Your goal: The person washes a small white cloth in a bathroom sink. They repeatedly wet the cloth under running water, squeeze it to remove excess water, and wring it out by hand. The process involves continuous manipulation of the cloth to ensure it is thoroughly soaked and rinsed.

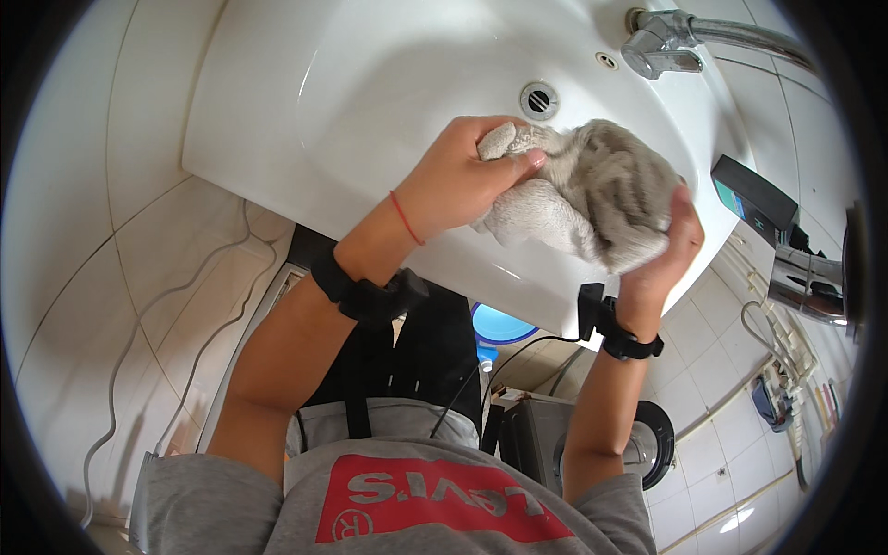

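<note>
A fuzzy grey-beige cloth (618,185), bunched up and darker in its folds, is held over the near right part of the white sink (388,111). My left hand (472,171) grips its left end, thumb pressed on top and fingers curled behind. At the cloth's right edge my right hand (677,233) closes round the side, most of its fingers hidden behind the fabric. Just beyond the cloth lies the round metal drain (539,100).
A chrome faucet (661,46) stands at the sink's far right corner. Right of the basin is a dark box (757,197). Below the rim sit a blue basin (504,324) and a dark washing machine (536,435). Cables run down the left tiled wall (69,166).
</note>
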Available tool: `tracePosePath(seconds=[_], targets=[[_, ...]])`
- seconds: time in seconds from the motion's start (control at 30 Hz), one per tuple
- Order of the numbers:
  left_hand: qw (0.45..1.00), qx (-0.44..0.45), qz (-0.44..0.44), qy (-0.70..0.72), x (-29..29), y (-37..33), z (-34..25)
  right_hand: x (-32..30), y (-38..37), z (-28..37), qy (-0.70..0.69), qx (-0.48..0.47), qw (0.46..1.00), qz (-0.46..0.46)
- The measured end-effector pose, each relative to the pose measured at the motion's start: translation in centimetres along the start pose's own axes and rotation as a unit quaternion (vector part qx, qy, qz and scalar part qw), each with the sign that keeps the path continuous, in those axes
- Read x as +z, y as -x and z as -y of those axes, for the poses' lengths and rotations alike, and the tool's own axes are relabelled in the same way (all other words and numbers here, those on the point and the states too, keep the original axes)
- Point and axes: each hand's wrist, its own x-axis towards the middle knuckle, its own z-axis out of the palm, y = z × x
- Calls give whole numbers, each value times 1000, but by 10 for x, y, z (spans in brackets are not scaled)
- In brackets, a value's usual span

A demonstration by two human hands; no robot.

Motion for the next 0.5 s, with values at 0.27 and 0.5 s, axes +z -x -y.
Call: tracePosePath(seconds=[0.27,0.5], targets=[[993,-106,1,44,25,-10,0,43,35,-14,198,-237,925,223],[992,-61,-5,110,40,-8,11,46,24,-7,151,-60,978,132]])
